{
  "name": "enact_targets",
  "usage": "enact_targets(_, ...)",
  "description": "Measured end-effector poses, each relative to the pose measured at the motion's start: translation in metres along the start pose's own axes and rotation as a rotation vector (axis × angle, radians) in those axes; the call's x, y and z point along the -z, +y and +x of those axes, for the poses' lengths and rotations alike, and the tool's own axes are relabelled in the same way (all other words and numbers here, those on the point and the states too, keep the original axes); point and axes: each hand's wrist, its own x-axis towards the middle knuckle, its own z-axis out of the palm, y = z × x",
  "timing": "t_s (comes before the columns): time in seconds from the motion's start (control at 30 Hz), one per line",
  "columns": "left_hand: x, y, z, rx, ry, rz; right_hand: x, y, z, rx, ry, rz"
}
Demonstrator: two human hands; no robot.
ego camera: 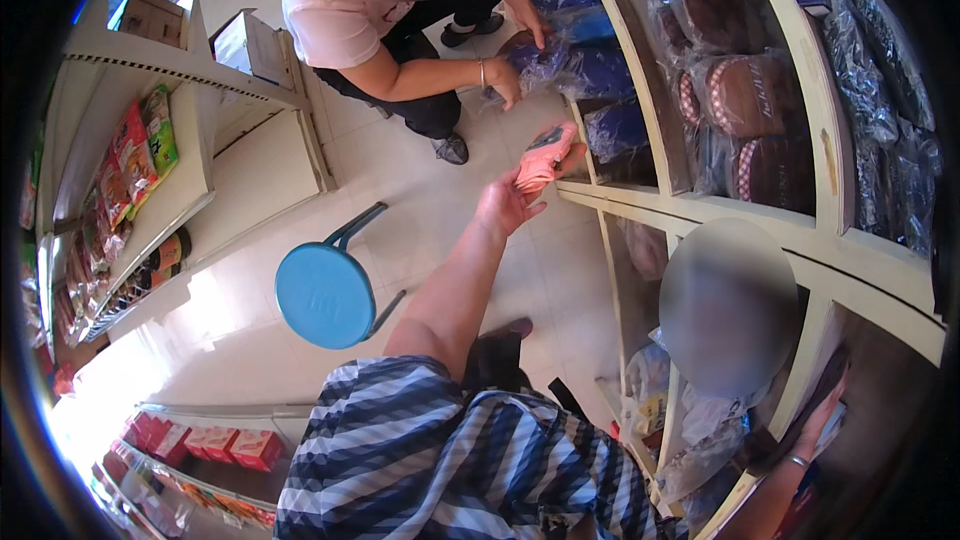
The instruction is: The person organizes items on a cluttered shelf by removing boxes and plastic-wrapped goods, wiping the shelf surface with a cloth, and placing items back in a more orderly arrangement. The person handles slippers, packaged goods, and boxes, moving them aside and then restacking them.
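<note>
My left hand (510, 202) reaches forward over the aisle, holding a folded pink fabric item (541, 157) with a dark patch on it. The fingers wrap its near end, beside the shelf's corner. At the lower right, my right hand (819, 420) is inside a shelf compartment, against a dark item (806, 401). A pale blue-white item (832, 426) shows at its other side. Shadow and the picture's rim hide whether the fingers close on either. Ahead, another person's hands (506, 82) touch blue items in clear plastic (555, 64) at the shelf.
A blue round stool (324, 294) stands on the tiled floor (450, 240) left of my arm. Cream shelving (750, 214) on the right holds brown bagged items (754, 94). The other person (390, 37) crouches ahead. Snack packets (135, 154) and red boxes (255, 450) fill shelves at left.
</note>
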Motion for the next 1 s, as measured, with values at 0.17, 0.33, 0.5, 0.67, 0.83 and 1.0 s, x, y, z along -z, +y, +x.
enact_targets(0.17, -0.004, 0.003, 0.028, -0.022, 0.051, -0.043, 0.000, 0.012, -0.004, -0.061, 0.014, 0.012)
enact_targets(0.33, -0.018, 0.015, 0.055, -0.040, -0.012, -0.052, 0.002, 0.018, -0.003, -0.096, 0.021, 0.000)
enact_targets(0.5, -0.023, 0.009, 0.060, -0.087, -0.078, -0.169, 0.003, 0.003, -0.006, -0.061, -0.017, -0.013)
enact_targets(0.67, -0.027, 0.003, 0.057, -0.116, -0.222, -0.276, 0.000, 0.007, -0.004, -0.088, 0.006, -0.034)
enact_targets(0.83, -0.057, -0.005, 0.039, -0.212, 0.013, 0.040, 0.000, 0.015, -0.006, -0.032, 0.010, -0.104)
enact_targets(1.0, -0.070, -0.016, 0.018, -0.275, 0.039, 0.255, -0.003, 0.011, -0.004, 0.001, 0.036, -0.111)
